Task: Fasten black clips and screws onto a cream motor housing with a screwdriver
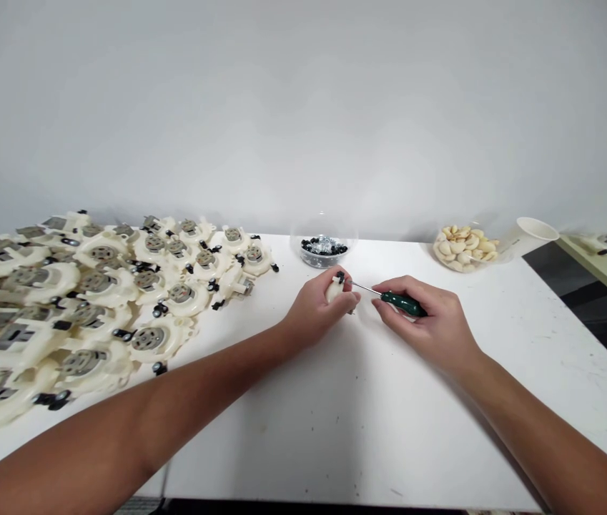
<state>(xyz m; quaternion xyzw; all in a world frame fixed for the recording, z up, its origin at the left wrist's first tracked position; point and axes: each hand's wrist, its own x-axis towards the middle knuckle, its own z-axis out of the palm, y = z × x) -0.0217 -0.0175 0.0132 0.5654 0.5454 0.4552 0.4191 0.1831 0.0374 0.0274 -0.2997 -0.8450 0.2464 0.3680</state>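
Note:
My left hand (pixel 320 302) is closed around a small cream plastic part (pixel 334 287) with a black piece on its top; the fingers cover much of it. In my right hand (pixel 432 315) is a screwdriver (pixel 404 303) with a dark green handle, gripped between thumb and fingers. Its thin metal shaft points left, and the tip is at or close to the cream part; I cannot tell whether they touch. Just beyond my left hand stands a clear round bowl (pixel 324 259) with small black pieces and shiny metal bits.
Many cream motor housings (pixel 104 282) with black fittings are heaped over the table's left side. At the back right are a clear bowl of cream curved pieces (pixel 465 247) and a tilted white cup (pixel 529 237). A wall rises behind the white table (pixel 303 429).

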